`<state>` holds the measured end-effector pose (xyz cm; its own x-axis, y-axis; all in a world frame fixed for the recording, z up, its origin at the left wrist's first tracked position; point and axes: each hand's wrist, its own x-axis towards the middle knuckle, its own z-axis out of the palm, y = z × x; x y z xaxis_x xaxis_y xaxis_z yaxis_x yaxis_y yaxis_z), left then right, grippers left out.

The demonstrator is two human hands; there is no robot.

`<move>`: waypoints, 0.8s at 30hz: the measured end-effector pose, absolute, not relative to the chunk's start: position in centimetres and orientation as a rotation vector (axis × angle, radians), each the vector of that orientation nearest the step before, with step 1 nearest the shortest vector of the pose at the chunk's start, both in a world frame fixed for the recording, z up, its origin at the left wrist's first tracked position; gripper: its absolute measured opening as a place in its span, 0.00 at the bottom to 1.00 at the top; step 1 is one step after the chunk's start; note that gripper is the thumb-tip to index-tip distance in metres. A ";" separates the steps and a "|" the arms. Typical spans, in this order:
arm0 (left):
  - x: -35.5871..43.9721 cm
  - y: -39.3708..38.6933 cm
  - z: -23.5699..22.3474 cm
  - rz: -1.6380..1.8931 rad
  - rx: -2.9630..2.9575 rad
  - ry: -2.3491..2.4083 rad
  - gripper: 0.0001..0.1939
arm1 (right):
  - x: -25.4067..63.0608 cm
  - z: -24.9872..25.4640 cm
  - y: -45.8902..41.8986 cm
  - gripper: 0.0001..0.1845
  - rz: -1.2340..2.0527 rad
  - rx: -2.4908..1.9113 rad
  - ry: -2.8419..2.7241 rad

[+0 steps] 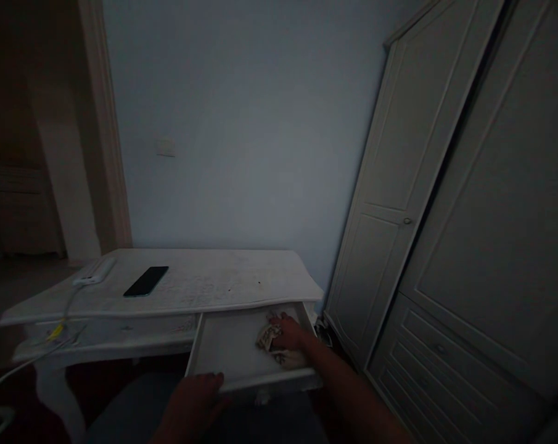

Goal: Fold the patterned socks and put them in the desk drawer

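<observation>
A white drawer [230,351] is pulled out from the front of the white table [227,271]. At its near left corner, my left hand [195,394] grips the front panel, fingers over the top edge. Inside the drawer, toward the right, my right hand [290,333] is closed on a crumpled, patterned cloth [269,336], which lies against the drawer bottom. Part of the cloth is hidden beneath that hand. A small knob [262,396] shows on the drawer's front panel.
On the tabletop lie a dark phone [146,281] and a white power strip [96,271], its cable hanging over the left front edge with a yellow piece [55,332] on it. A light wardrobe [385,246] stands to the right. A wall switch [166,147] is above the table.
</observation>
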<state>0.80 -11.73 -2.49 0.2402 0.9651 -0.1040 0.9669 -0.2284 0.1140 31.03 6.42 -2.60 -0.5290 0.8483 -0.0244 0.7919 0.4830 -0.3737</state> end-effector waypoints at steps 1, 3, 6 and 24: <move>0.8 -11.8 -2.4 -0.001 2.350 1.852 0.20 | 31.2 -2.7 6.1 0.45 0.543 -1.418 -2.596; 0.8 -11.8 -2.2 0.011 2.358 1.852 0.18 | 30.7 -3.0 5.6 0.47 0.586 -1.371 -2.662; 0.9 -11.9 -1.7 -0.016 2.395 1.824 0.18 | 27.6 -3.3 4.9 0.44 0.640 -1.245 -2.760; 1.0 -12.4 -1.6 0.008 2.399 1.840 0.18 | 14.3 -3.6 6.1 0.33 0.542 -1.034 -2.722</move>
<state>1.01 -12.36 -1.61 0.2616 0.9628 -0.0674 0.9622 -0.2547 0.0969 14.34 6.07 -3.63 -0.7420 0.6693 0.0380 0.6037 0.6918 -0.3963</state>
